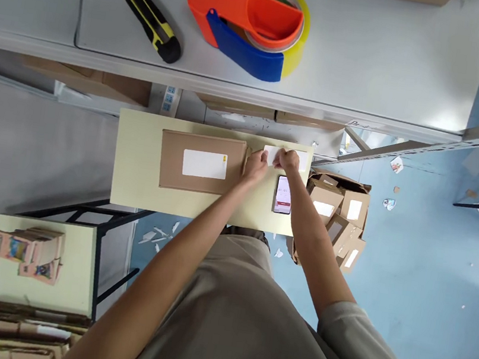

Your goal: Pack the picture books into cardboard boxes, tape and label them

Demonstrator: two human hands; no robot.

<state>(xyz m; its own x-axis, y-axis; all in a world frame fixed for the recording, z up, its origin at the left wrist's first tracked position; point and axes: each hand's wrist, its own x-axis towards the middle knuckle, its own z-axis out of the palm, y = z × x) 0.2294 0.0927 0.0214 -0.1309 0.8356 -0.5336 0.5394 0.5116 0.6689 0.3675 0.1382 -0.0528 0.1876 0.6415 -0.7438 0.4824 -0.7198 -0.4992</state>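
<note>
Fingers [264, 157] of left hand [254, 166] and right hand [289, 160] pinching a white label [272, 152] — arms [198, 230] stretched forward, hands close together

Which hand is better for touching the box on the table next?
Probably the left hand: it's just beside the cardboard box. The right hand is farther away, near the phone.

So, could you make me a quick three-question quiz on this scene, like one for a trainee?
1. True or false: the utility knife lies to the left of the tape dispenser.
2. What does the right hand touch?
A) the tape dispenser
B) white paper
C) the utility knife
3. Fill in: the cardboard box on the table bears a white ____.

Key: 1 true; 2 B; 3 label.
</note>
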